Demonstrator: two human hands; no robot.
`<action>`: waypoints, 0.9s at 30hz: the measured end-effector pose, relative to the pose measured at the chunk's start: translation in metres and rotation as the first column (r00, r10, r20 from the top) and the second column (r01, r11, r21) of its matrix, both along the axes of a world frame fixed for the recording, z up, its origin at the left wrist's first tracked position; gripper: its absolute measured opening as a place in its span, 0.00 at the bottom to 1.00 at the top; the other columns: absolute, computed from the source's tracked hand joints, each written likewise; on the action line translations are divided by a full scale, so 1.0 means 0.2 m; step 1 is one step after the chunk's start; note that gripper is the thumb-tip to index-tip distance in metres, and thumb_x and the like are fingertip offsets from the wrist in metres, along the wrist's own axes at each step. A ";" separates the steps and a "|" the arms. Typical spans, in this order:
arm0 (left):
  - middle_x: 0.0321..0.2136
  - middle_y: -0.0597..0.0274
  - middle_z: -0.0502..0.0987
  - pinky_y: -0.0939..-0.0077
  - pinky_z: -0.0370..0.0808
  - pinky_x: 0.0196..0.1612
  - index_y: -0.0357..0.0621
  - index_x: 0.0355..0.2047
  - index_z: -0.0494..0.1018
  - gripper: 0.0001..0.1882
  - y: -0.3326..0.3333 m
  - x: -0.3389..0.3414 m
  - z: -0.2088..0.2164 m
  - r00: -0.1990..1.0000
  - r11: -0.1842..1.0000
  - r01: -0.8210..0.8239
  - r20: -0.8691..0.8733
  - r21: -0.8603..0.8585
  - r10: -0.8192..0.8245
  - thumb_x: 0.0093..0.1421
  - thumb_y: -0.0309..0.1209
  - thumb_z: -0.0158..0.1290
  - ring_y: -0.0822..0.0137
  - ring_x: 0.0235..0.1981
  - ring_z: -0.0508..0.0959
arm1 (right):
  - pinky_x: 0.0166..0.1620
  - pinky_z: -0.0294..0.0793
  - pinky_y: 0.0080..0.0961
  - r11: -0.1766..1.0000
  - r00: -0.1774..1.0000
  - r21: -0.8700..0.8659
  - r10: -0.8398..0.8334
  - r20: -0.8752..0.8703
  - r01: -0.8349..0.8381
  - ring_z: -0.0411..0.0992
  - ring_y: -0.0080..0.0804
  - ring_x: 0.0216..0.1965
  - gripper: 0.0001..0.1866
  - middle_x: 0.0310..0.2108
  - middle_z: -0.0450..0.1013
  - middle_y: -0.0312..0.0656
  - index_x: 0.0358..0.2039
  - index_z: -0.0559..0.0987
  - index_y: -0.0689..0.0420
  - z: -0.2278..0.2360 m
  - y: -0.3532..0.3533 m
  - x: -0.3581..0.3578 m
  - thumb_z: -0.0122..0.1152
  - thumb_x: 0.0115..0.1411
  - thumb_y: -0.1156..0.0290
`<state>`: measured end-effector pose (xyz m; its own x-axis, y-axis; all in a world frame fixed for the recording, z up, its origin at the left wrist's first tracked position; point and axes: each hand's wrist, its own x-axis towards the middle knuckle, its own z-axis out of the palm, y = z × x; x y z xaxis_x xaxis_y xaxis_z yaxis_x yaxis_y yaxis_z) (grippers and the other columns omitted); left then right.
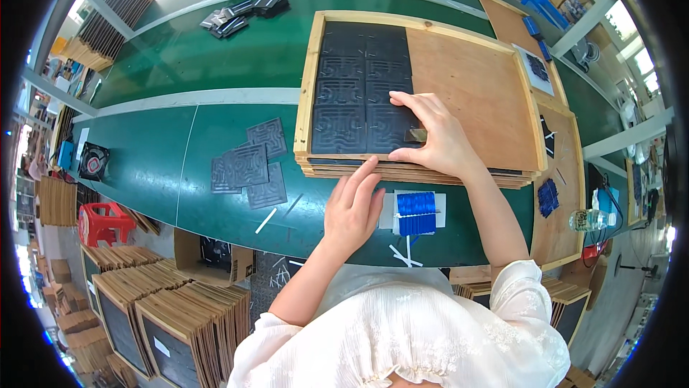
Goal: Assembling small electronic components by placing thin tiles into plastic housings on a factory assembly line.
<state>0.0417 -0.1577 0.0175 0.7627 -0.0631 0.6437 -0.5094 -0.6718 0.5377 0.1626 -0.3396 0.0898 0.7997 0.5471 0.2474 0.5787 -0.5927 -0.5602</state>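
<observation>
A wooden-framed tray (470,83) lies on top of a stack of similar trays in front of me. Black square panels (341,90) with raised maze-like lines fill its left part in two columns; bare board shows at the right. My right hand (441,137) is over the nearest panel of the second column, thumb and forefinger spread wide across it. A small brownish shiny piece (416,135) shows beside its palm; whether it is held cannot be told. My left hand (350,207) has its fingers stretched out, the tips at the tray's near edge.
Loose grey square panels (250,165) lie left of the tray. A bundle of blue strips (416,213) and white strips (403,255) are near my body. Dark pieces (244,13) sit on the far bench. A bottle (587,220) stands at right; stacked boards (179,323) are below left.
</observation>
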 end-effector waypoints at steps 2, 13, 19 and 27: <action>0.56 0.52 0.75 0.66 0.78 0.40 0.35 0.47 0.72 0.20 0.00 0.00 0.01 1.000 1.000 0.011 -0.019 -0.018 -0.011 0.54 0.20 0.62 0.55 0.37 0.78 | 0.60 0.70 0.38 1.000 0.999 0.009 0.000 0.043 0.000 0.68 0.42 0.60 0.46 0.57 0.73 0.40 0.63 0.70 0.49 0.00 0.00 -0.01 0.81 0.42 0.60; 0.57 0.31 0.70 0.71 0.81 0.34 0.40 0.72 0.45 0.55 0.27 -0.06 0.89 0.844 0.503 0.526 0.351 -0.686 -0.404 0.56 0.46 0.68 0.57 0.37 0.82 | 0.44 0.77 0.31 0.957 0.988 0.275 -0.118 0.094 0.088 0.75 0.38 0.51 0.27 0.50 0.77 0.40 0.50 0.80 0.52 -0.06 0.02 0.02 0.78 0.48 0.66; 0.57 0.31 0.70 0.70 0.81 0.35 0.39 0.72 0.45 0.54 0.54 -0.19 1.02 0.834 0.559 0.549 0.445 -0.622 -0.325 0.57 0.45 0.67 0.55 0.39 0.82 | 0.39 0.76 0.28 0.942 0.981 0.330 -0.121 0.153 0.065 0.76 0.35 0.49 0.22 0.49 0.77 0.39 0.49 0.80 0.51 -0.04 0.01 -0.05 0.74 0.52 0.69; 0.58 0.31 0.69 0.69 0.81 0.36 0.38 0.72 0.45 0.52 0.91 -0.20 1.20 0.731 0.640 0.648 0.570 -0.412 -0.374 0.58 0.43 0.66 0.54 0.42 0.82 | 0.43 0.76 0.25 0.926 0.923 0.364 -0.222 0.314 0.100 0.76 0.35 0.48 0.19 0.48 0.78 0.42 0.47 0.80 0.55 -0.12 -0.09 -0.04 0.71 0.54 0.76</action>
<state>0.0023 0.0253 0.2577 0.3809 0.1067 0.9184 -0.9218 0.1213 0.3682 0.1555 -0.3581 0.0658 0.7007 0.2533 0.6669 0.6833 -0.5069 -0.5255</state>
